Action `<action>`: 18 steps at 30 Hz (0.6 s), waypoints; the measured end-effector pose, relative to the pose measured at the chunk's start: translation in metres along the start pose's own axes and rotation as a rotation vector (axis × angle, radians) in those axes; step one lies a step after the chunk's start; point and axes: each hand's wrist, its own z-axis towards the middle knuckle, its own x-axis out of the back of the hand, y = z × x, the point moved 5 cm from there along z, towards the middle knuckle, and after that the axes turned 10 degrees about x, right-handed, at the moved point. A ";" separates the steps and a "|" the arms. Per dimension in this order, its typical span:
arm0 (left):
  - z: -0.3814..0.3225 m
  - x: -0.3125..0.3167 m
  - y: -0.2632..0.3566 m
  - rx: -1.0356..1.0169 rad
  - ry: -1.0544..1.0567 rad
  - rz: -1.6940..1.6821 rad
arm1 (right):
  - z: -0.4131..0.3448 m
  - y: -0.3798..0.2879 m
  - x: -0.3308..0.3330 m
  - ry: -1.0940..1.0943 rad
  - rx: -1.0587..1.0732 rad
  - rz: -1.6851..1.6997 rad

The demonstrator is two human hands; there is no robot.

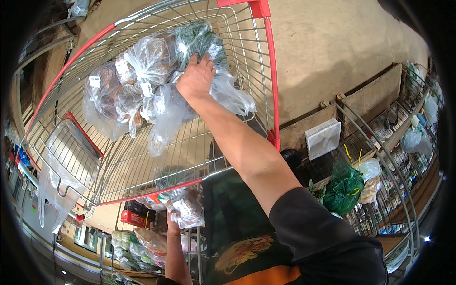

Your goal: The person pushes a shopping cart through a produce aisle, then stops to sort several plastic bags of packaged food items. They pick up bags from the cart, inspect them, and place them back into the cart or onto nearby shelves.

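Observation:
My right hand [197, 75] reaches into a wire shopping cart [273, 85] with red plastic trim. Its fingers are apart and rest on a clear plastic bag of leafy greens [194, 39]; the thumb is hard to make out. To the left of that hand lie knotted clear bags of brown produce [153, 58], several with white labels. One bag of purplish-brown produce [103, 83] sits farthest left. Outside the cart's near rim, my left hand [172, 220] grips a labelled clear bag of brownish produce [187, 210].
Metal racks [384, 149] stand on the right, with a white plastic basket [322, 139] and a green mesh bag [343, 187]. Loose clear plastic [67, 160] hangs at the cart's left end. Bagged vegetables [142, 245] and a red crate [133, 218] are at lower left.

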 end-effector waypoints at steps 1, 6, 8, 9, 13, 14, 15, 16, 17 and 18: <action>0.001 0.000 -0.002 0.004 -0.001 -0.018 | -0.002 0.003 -0.001 -0.003 0.017 -0.005; 0.002 -0.013 -0.008 0.029 -0.050 0.000 | -0.018 0.010 -0.010 0.010 0.048 0.014; 0.001 -0.015 -0.007 0.006 -0.053 0.041 | -0.023 0.010 -0.011 0.042 0.048 0.029; 0.003 -0.010 -0.008 -0.008 -0.035 0.085 | -0.025 0.009 -0.009 0.052 0.038 0.040; 0.005 -0.016 -0.007 -0.042 -0.059 0.046 | -0.025 0.004 -0.002 0.113 -0.010 0.101; 0.004 -0.026 -0.005 -0.047 -0.105 0.019 | -0.024 0.003 -0.001 0.131 -0.025 0.122; 0.004 -0.027 -0.006 -0.050 -0.147 -0.008 | -0.025 0.004 0.001 0.187 -0.027 0.167; 0.003 -0.025 -0.007 -0.057 -0.139 -0.008 | -0.025 0.007 0.004 0.243 -0.029 0.212; 0.003 -0.025 -0.009 -0.063 -0.132 -0.009 | -0.025 0.010 0.008 0.299 -0.031 0.257; 0.004 -0.021 -0.011 -0.070 -0.123 -0.007 | -0.025 0.020 0.007 0.345 -0.154 0.348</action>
